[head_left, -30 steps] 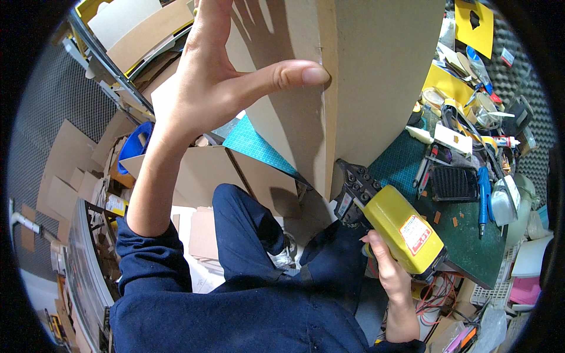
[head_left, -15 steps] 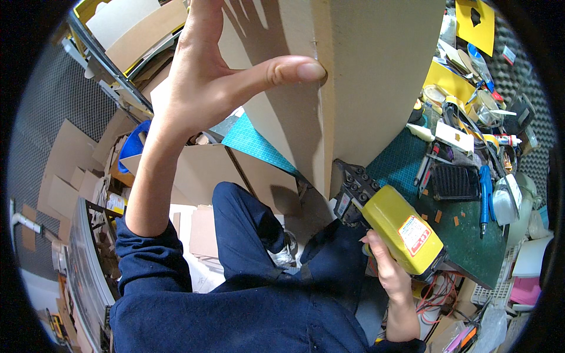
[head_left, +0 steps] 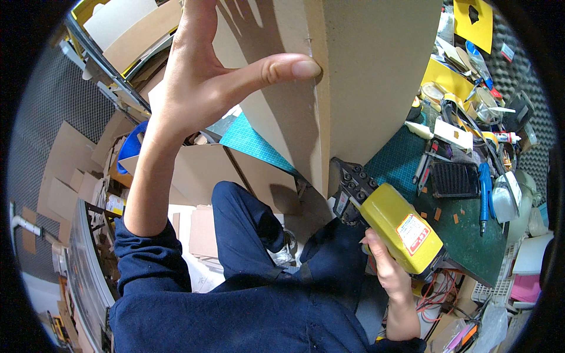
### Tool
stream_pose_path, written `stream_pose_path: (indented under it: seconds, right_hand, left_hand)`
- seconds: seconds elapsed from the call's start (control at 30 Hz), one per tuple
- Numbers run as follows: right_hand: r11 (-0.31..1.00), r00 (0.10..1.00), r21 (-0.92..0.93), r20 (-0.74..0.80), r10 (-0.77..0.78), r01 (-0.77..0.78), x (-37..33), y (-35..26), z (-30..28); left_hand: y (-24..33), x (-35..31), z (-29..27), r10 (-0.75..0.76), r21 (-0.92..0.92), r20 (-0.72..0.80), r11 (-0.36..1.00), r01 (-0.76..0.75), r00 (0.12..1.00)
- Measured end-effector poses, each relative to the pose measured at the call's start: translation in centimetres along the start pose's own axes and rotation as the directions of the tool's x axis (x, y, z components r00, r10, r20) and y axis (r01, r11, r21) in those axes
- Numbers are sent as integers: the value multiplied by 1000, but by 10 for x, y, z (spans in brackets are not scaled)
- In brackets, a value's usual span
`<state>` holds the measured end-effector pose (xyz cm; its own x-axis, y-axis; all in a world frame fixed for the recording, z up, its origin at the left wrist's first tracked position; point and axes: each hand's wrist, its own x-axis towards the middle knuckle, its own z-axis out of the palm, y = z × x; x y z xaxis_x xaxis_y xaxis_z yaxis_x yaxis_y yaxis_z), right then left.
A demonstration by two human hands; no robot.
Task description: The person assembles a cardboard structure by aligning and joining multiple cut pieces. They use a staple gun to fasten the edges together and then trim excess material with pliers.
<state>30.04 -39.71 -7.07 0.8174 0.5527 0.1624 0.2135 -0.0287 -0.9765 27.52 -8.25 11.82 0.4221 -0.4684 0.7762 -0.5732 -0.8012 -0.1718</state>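
Board (head_left: 382, 76): tan, large, rising past the top of my view; pale edge turned toward the person, a face showing on either side of it.
Yellow tool (head_left: 403, 229): yellow body, black nose, printed label on top; right of the person's lap, nose just beside the board's lower end. Whether the two touch, I cannot tell.
Left hand (head_left: 191, 91): spread wide, thumb stretched out with its tip on the board's pale edge; the other fingers run off the top, so their contact I cannot tell.
Right hand (head_left: 387, 265): closed around the yellow tool from below; thumb along the side, most fingers hidden beneath the body.
Shadow: the left hand's, fingers parted, cast on the board's left face.
Mat (head_left: 391, 167): teal, gridded, to the board's right; a second teal piece shows at its left.
Table (head_left: 471, 253): dark green, right side, bearing orange scraps.
Table goods: black tray (head_left: 454, 179); blue tool (head_left: 485, 203), lying beside the tray; red-and-black cutter (head_left: 422, 167), on the tray's other side.
Left side: blue tub (head_left: 130, 150); cardboard (head_left: 65, 191), flat pieces against the wall.
Below table: red wires (head_left: 438, 300), tangled.
Clothing: navy top (head_left: 235, 323) and trousers (head_left: 241, 226).
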Motion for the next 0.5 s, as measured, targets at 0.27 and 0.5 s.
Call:
stream_pose_path:
  seconds: [0.27,0.5]
  right_hand:
    - [1000,1000,-21,-3,-8,8,-2,6,2]
    - [1000,1000,-30,-2,1,-1,-3,6,1]
  left_hand:
    - [0,-1,-3,-14,60,16,998,13,1000]
    - [-3,-1,1,28,-8,-12,1000,-28,1000]
